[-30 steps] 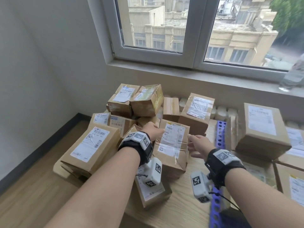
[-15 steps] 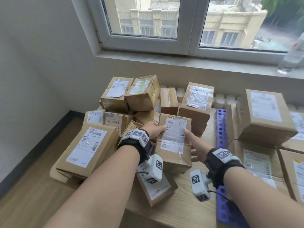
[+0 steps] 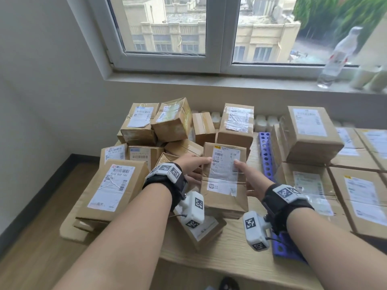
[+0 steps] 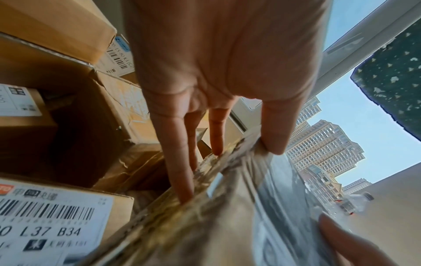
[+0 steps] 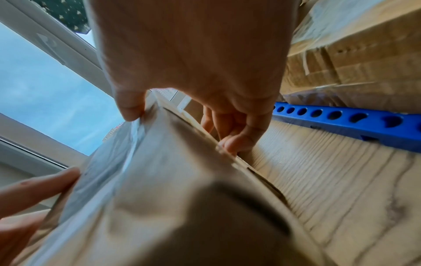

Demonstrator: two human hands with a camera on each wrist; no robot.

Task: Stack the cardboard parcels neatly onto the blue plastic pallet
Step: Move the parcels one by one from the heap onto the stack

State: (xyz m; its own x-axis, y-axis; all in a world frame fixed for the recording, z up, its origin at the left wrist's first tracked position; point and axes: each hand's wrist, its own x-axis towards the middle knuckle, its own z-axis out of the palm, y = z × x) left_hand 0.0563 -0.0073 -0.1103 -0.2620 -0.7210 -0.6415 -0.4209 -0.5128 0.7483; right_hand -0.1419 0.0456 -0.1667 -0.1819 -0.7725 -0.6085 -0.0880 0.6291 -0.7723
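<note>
The right hand [image 5: 193, 59] grips a taped cardboard parcel [image 5: 173, 207], thumb on top. Beside it lie the wooden tabletop [image 5: 341, 189] and a blue perforated pallet [image 5: 355, 124].

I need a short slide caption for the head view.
Both hands grip one labelled parcel beside the blue pallet.

Loose parcels [image 3: 155, 130] left of pallet [image 3: 265, 151], stacked parcels [image 3: 310, 135] right.

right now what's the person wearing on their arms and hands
Both forearms are bare, no sleeves or gloves. Each wrist carries a black strap topped by a white plate printed with black square markers: left wrist band, right wrist band. A white boxy camera module with similar markers and a thin black cable hangs under each.
</note>
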